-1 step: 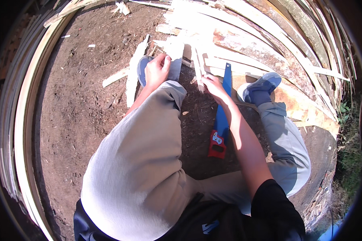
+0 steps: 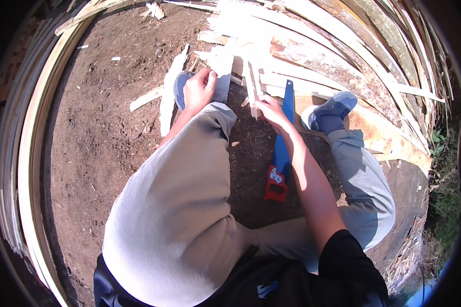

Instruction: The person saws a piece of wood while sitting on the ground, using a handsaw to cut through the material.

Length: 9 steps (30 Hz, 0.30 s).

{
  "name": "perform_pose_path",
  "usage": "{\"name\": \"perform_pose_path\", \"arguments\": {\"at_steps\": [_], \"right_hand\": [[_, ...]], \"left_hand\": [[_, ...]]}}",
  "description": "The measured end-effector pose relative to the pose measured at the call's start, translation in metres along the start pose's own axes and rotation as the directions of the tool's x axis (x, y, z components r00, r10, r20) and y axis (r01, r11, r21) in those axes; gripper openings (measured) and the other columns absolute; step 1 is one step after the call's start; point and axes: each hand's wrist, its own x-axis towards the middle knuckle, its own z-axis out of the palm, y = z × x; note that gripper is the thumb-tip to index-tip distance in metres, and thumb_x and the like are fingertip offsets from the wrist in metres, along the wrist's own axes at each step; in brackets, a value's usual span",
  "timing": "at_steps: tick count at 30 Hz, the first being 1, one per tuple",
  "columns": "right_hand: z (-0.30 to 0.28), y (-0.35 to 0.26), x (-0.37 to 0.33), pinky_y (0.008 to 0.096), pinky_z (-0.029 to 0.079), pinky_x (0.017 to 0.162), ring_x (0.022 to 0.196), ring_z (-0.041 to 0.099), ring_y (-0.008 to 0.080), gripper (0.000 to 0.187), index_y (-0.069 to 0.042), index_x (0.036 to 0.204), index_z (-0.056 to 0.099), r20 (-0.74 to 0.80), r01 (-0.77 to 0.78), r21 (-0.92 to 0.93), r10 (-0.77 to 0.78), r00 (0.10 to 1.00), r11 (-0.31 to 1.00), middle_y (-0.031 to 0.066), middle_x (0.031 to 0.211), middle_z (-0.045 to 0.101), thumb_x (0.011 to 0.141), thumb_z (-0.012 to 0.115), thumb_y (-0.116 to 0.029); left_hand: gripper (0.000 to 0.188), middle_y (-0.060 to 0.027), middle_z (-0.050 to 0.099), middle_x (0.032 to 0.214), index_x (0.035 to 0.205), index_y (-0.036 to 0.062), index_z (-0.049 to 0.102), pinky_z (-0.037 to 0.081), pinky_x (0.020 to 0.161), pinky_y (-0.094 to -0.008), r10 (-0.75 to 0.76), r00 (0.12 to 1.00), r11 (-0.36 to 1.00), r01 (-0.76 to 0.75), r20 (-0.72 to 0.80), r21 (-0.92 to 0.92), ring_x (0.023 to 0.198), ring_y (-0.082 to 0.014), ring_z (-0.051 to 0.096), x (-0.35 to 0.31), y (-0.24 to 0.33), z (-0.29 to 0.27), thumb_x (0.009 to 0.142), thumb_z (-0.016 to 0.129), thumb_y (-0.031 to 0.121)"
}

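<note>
My right hand [image 2: 269, 109] pinches a short, thin wooden strip [image 2: 251, 88] near its lower end. The strip points away from me, bright in the sun, its far end over the pale boards. My left hand [image 2: 198, 92] is closed with curled fingers above my left shoe [image 2: 180, 88], beside a pale board [image 2: 223, 84]. Whatever it holds, if anything, is too small or too bright to make out. Just right of the strip, a handsaw [image 2: 281, 146] with a blue blade and red handle lies partly behind my right forearm.
Long pale boards [image 2: 312, 56] are heaped at the far side and right. Stacked planks [image 2: 33, 169] curve along the left edge. A short wood scrap [image 2: 146, 98] lies on the brown dirt ground [image 2: 102, 153]. My right shoe [image 2: 334, 109] rests by the boards. Green plants [image 2: 443, 189] grow at right.
The wooden strip has turned slightly in my right hand, showing a more shaded face. My left hand and the handsaw stay practically where they were.
</note>
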Motion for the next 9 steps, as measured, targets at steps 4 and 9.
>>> {"name": "perform_pose_path", "arguments": {"at_steps": [4,9], "right_hand": [[0.017,-0.001,-0.022,0.0336,0.057,0.082,0.099,0.069,0.0187,0.045,-0.002,0.126,0.054,0.022,-0.047,-0.005,0.047,0.999,0.999,0.0128,0.111,0.070,0.090,0.075,-0.017],[0.049,0.019,-0.023,0.0354,0.058,0.085,0.099,0.070,0.0229,0.058,-0.010,0.135,0.050,0.001,0.265,0.225,-0.272,0.962,0.938,0.0179,0.114,0.069,0.086,0.080,-0.016]], "left_hand": [[0.028,-0.0052,0.068,0.071,0.097,0.0126,0.072,0.052,0.065,-0.0362,-0.032,0.998,0.999,0.031,0.054,0.019,0.066,-0.0214,0.067,0.003,0.001,-0.003,0.096,0.061,0.038],[0.043,-0.0006,0.074,0.087,0.122,0.0194,0.065,0.053,0.073,-0.0358,-0.007,0.985,0.999,-0.003,0.170,0.054,0.075,-0.0196,0.070,0.002,0.011,-0.006,0.091,0.065,0.049]]}}
